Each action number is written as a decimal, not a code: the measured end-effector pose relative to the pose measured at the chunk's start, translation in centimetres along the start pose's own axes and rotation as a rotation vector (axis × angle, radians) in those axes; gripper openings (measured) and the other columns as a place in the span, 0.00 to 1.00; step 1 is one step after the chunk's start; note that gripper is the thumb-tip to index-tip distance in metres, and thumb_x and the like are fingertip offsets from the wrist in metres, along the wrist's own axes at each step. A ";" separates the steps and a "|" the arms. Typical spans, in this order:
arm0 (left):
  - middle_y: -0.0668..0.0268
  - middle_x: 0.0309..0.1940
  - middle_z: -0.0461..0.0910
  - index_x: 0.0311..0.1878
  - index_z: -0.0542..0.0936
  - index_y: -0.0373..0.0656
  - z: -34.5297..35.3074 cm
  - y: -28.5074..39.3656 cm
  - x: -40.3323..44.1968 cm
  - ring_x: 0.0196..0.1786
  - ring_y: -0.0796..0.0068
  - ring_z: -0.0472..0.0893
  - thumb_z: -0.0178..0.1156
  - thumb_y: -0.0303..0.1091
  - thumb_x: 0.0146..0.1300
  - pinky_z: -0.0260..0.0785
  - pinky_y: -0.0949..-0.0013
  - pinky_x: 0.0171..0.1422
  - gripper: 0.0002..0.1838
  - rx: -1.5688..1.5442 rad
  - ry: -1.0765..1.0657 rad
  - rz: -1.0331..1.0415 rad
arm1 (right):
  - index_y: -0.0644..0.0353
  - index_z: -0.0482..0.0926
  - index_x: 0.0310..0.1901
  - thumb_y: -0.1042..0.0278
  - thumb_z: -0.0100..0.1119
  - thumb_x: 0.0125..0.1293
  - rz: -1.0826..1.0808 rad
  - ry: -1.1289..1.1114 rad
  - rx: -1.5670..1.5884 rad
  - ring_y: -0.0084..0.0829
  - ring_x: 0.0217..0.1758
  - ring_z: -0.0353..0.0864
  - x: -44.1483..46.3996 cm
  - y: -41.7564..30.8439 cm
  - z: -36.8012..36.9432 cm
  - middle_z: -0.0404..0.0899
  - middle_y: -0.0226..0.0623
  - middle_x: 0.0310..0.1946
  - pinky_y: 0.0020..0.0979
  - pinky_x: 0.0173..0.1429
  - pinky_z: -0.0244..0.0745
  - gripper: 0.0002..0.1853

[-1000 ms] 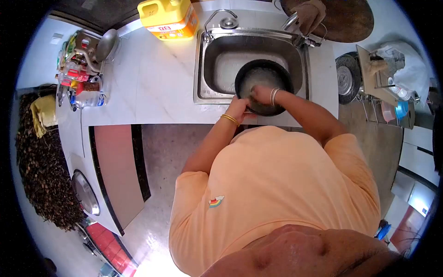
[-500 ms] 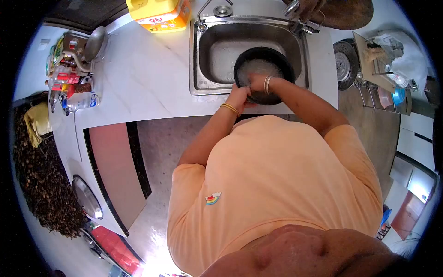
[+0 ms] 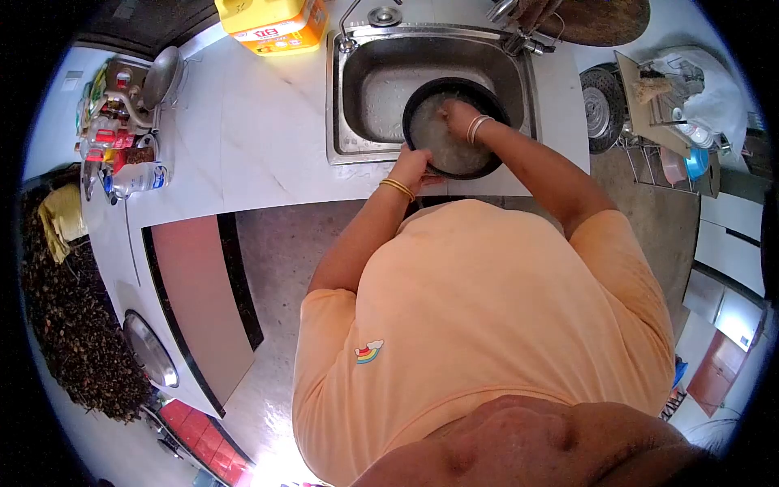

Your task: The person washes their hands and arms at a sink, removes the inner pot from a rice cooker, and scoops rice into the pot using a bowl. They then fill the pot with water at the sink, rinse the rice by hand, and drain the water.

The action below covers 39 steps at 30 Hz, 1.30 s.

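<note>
A round black pot [image 3: 454, 167] with cloudy water [image 3: 430, 134] in it rests tilted over the near right part of the steel sink [image 3: 388, 89]. My left hand [image 3: 411, 168] grips its near left rim, thumb over the edge. Inside the pot is my right hand [image 3: 459, 118], fingers curled and bent down at the water. Whatever these fingers hold, if anything, is hidden.
The faucet [image 3: 527, 42] rises at the sink's back right corner. Left of the sink stands a yellow jug [image 3: 276, 28]. Bottles [image 3: 142, 177] and a pan [image 3: 165, 77] crowd the counter's left end. A wooden board [image 3: 604, 20] lies behind on the right.
My right hand has moved away from the near left side of the pot toward its far middle. My left hand keeps hold of the rim. The view has shifted slightly.
</note>
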<state>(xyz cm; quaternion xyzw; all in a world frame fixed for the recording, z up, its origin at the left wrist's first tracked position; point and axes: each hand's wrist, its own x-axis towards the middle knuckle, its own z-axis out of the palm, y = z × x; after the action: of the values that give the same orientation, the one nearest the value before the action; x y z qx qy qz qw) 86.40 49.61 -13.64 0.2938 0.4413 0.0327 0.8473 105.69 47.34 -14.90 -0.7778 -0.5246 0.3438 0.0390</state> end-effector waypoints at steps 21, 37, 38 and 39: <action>0.53 0.53 0.72 0.64 0.60 0.44 -0.7 -1.4 0.7 0.47 0.47 0.79 0.49 0.22 0.53 0.77 0.40 0.45 0.31 0.058 0.048 0.089 | 0.61 0.79 0.48 0.71 0.53 0.58 -0.014 -0.056 0.056 0.52 0.52 0.78 -0.8 -1.2 -0.2 0.80 0.53 0.46 0.40 0.58 0.72 0.16; 0.54 0.51 0.72 0.60 0.63 0.42 0.0 -1.0 -0.7 0.45 0.51 0.79 0.50 0.23 0.49 0.78 0.44 0.42 0.30 0.057 0.054 0.100 | 0.63 0.81 0.45 0.59 0.65 0.51 -0.235 -0.245 0.199 0.48 0.46 0.82 -2.6 -2.6 3.6 0.82 0.54 0.42 0.41 0.54 0.74 0.21; 0.55 0.50 0.72 0.60 0.63 0.42 0.2 -0.9 -1.1 0.45 0.51 0.79 0.50 0.23 0.49 0.79 0.44 0.42 0.30 0.051 0.086 0.094 | 0.63 0.83 0.41 0.58 0.66 0.51 -0.220 -0.273 0.200 0.48 0.44 0.83 -2.6 -2.6 3.4 0.83 0.54 0.39 0.42 0.53 0.75 0.19; 0.55 0.49 0.73 0.59 0.63 0.42 0.4 -0.7 -1.3 0.46 0.51 0.79 0.50 0.24 0.49 0.79 0.45 0.42 0.29 0.046 0.118 0.087 | 0.63 0.83 0.41 0.58 0.66 0.51 -0.220 -0.273 0.199 0.48 0.44 0.83 -2.1 -2.3 3.8 0.83 0.54 0.39 0.42 0.53 0.75 0.19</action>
<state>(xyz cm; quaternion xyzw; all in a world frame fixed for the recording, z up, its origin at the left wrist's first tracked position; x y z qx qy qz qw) 85.79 48.40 -12.87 0.3297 0.4779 0.0767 0.8106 101.20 45.49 -15.82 -0.6544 -0.5703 0.4898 0.0815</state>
